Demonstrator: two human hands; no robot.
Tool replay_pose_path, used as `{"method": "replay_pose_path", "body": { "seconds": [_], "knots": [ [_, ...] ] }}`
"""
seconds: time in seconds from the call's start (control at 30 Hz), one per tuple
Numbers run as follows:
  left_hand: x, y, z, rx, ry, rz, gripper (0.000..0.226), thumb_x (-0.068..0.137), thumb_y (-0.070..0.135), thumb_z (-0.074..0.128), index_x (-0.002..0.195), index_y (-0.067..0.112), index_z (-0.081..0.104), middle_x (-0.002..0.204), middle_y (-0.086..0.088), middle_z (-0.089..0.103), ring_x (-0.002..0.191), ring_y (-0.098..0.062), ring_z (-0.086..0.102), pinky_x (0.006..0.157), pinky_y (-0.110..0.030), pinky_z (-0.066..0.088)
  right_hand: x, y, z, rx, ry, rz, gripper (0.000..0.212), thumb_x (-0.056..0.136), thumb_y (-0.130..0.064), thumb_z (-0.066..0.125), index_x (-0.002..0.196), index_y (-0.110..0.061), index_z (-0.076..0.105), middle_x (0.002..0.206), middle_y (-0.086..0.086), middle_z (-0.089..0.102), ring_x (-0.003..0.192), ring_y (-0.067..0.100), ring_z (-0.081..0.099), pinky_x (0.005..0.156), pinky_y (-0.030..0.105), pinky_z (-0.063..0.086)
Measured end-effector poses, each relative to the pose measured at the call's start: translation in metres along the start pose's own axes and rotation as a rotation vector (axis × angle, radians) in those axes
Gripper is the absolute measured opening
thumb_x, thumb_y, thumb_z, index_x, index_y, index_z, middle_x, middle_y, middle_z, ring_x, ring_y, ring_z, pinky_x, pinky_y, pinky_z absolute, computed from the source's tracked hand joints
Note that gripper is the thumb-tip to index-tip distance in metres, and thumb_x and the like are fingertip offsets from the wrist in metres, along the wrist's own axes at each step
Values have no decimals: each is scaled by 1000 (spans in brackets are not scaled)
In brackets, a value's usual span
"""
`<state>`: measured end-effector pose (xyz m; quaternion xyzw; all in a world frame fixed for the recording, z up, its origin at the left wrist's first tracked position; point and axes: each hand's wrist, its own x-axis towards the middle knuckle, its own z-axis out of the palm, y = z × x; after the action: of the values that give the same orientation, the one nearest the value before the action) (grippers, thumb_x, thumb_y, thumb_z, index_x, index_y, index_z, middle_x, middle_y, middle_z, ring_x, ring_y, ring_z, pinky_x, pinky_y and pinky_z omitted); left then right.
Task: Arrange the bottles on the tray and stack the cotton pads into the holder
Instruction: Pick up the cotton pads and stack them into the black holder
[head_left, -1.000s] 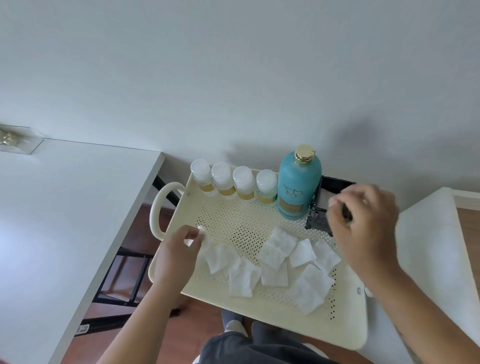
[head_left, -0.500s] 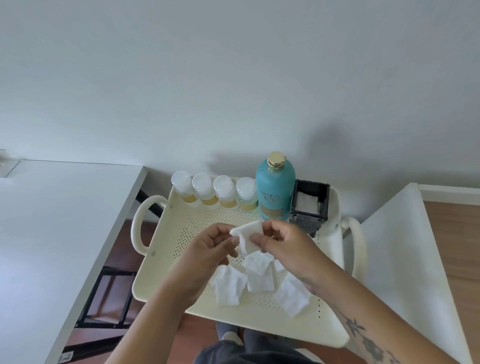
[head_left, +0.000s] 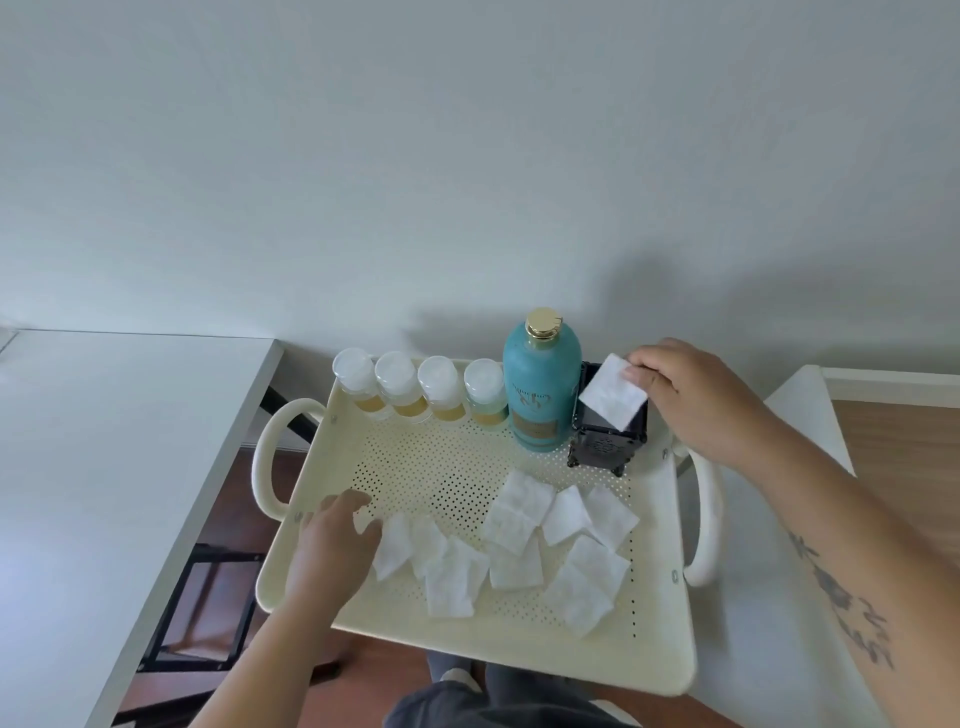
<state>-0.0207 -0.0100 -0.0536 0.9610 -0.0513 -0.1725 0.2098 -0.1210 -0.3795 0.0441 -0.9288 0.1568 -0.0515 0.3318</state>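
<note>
A cream perforated tray (head_left: 332, 462) with loop handles holds everything. Along its back edge stand several small clear bottles (head_left: 400, 389) with yellowish liquid and a tall teal bottle (head_left: 540, 384) with a gold cap. Right of the teal bottle is a black square holder (head_left: 602, 441). My right hand (head_left: 691, 395) pinches one white cotton pad (head_left: 613, 392) just over the holder's open top. Several loose cotton pads (head_left: 514, 540) lie scattered on the tray's front half. My left hand (head_left: 332, 540) rests on the tray at the left end of the pads, fingertips touching the leftmost pad, holding nothing.
A white table (head_left: 104, 467) stands to the left, with a dark frame and wooden floor (head_left: 223, 519) in the gap beside the tray. A white surface (head_left: 800, 415) lies under the tray's right side. A pale wall rises right behind the bottles.
The pad that both hands held above the tray's middle is now in my right hand alone, carried back right over the holder. My left hand has dropped to the leftmost loose pads.
</note>
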Motion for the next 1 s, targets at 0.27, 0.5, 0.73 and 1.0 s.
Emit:
{"method": "replay_pose_path", "body": {
  "seconds": [0.27, 0.5, 0.73, 1.0],
  "knots": [
    [2, -20, 10, 162, -65, -53, 37, 91, 29, 63, 126, 21, 53, 125, -1, 57, 117, -26, 48, 98, -41, 39, 19, 4, 4, -148, -160, 11, 13, 90, -27, 62, 79, -34, 60, 78, -3, 56, 80, 23, 48, 67, 32, 38],
    [7, -22, 11, 84, -90, -80, 42, 88, 26, 66, 127, 18, 53, 122, -3, 57, 114, -27, 48, 95, -40, 40, 14, 5, 20, -422, 119, -103, 10, 84, -18, 70, 93, -16, 75, 89, 9, 55, 85, 34, 46, 68, 42, 45],
    [13, -25, 8, 56, -53, -104, 34, 92, 27, 62, 122, 13, 56, 121, -8, 57, 109, -24, 50, 95, -38, 43, 2, 6, 28, -445, 175, -72, 6, 83, -14, 70, 78, -13, 73, 116, 10, 64, 106, 42, 49, 77, 46, 45],
    [16, -27, 6, 83, -84, -135, 21, 92, 18, 57, 113, 17, 58, 101, -1, 63, 88, -19, 57, 80, -29, 42, 10, 11, 31, -513, -103, 128, 34, 94, -35, 38, 86, -30, 71, 156, -2, 28, 139, 33, 18, 110, 44, 22]
  ]
}}
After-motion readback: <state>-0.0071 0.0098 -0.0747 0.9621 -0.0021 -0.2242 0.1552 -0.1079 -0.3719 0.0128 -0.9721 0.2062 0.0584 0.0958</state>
